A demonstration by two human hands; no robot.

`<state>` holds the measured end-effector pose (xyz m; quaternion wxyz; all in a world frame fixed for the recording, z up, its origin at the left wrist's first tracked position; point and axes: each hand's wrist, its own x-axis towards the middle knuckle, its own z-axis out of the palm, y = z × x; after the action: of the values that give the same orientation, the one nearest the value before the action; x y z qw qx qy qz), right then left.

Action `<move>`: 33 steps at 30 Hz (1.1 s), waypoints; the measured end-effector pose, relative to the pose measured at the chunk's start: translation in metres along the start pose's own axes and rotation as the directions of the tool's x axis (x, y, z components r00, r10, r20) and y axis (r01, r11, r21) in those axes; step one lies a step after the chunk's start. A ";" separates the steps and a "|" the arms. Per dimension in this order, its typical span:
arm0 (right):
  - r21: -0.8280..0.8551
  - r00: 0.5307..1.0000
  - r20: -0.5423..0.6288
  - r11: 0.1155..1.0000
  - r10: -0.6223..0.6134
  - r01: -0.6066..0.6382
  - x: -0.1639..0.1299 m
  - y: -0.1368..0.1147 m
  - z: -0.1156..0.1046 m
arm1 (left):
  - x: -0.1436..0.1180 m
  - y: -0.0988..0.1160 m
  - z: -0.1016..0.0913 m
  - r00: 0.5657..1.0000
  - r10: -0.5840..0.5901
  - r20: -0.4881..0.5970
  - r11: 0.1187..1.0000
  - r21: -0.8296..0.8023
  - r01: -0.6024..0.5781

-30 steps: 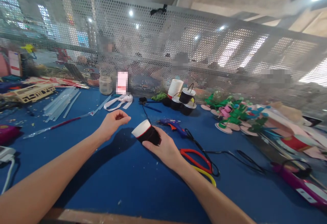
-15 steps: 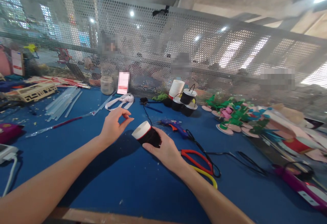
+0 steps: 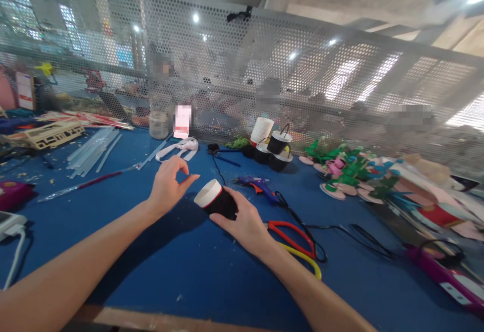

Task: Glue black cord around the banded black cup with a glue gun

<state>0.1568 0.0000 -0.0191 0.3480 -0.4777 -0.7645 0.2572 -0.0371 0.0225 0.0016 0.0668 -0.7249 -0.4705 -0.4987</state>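
Observation:
My right hand [image 3: 244, 221] is wrapped around a paper cup [image 3: 209, 194], gripping its dark lower part. The cup lies tilted, its white mouth facing up and left. Black covering wraps its side below a thin red line. Left of the cup's mouth, apart from it, is my left hand [image 3: 168, 185], thumb and forefinger brought together in a pinch. Anything between those fingertips is too small to make out. A thin black cord [image 3: 220, 174] runs from a small dark bundle [image 3: 213, 148] toward the cup; where it ends is hidden.
Beyond my right hand lie a blue glue gun [image 3: 260, 186] and red-handled scissors or pliers [image 3: 293, 236]. Black-wrapped cups [image 3: 279, 142] and a white cup stack [image 3: 261, 131] stand by the mesh screen. Glue sticks [image 3: 94, 151] and white ribbon [image 3: 179, 148] are left; green craft pieces [image 3: 350, 173] right.
My left hand's forefinger has curled in closer to the thumb. The cup in my right hand has shifted very slightly left; everything else stays put.

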 end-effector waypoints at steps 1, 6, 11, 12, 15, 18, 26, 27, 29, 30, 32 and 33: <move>-0.004 1.000 0.000 1.000 -0.003 0.003 0.000 0.000 0.000 | 0.000 0.000 0.000 1.000 0.006 0.016 1.000 -0.010 -0.006; -0.007 1.000 -0.015 1.000 -0.026 0.026 0.000 0.001 0.001 | 0.001 0.001 0.000 0.998 -0.046 0.048 0.998 -0.038 0.047; -0.003 1.000 -0.010 1.000 -0.011 0.011 0.000 0.002 0.000 | 0.005 0.000 -0.002 0.979 -0.189 0.080 0.982 0.043 0.186; -0.003 1.000 -0.009 1.000 -0.010 0.010 0.000 0.001 0.000 | 0.006 -0.002 -0.002 0.959 -0.255 0.121 0.966 0.065 0.249; -0.002 1.000 -0.006 1.000 -0.003 0.003 -0.001 0.000 -0.001 | 0.006 -0.009 -0.001 0.858 -0.447 0.253 0.893 0.077 0.443; -0.008 1.000 -0.003 1.000 0.004 -0.004 0.000 0.000 -0.001 | 0.003 -0.016 0.005 0.851 -0.387 0.357 0.911 0.004 0.412; -0.033 1.000 -0.022 0.999 -0.010 0.010 0.000 0.001 0.001 | 0.001 0.016 -0.001 0.936 -0.183 0.301 0.967 -0.118 0.227; -0.034 1.000 -0.026 0.999 -0.007 0.006 0.000 0.001 0.002 | 0.000 0.023 -0.003 0.916 -0.159 0.367 0.965 -0.138 0.223; -0.034 0.999 -0.041 0.999 -0.015 0.013 0.000 0.001 0.003 | -0.003 0.035 -0.004 0.867 -0.131 0.481 0.959 -0.159 0.233; -0.038 0.998 -0.049 0.999 -0.027 0.025 0.000 0.001 0.004 | -0.006 0.039 -0.004 0.830 -0.132 0.542 0.950 -0.170 0.261; -0.055 0.997 -0.054 0.997 -0.058 0.055 -0.001 0.002 0.004 | -0.009 0.044 0.000 0.775 -0.180 0.606 0.922 -0.171 0.348; -0.062 0.996 -0.042 0.995 -0.075 0.072 -0.002 0.002 0.003 | -0.010 0.044 0.001 0.747 -0.196 0.636 0.905 -0.177 0.388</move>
<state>0.1562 -0.0008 -0.0229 0.3595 -0.4653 -0.7811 0.2101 -0.0041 -0.0072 0.0092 -0.2765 -0.7632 -0.4950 -0.3101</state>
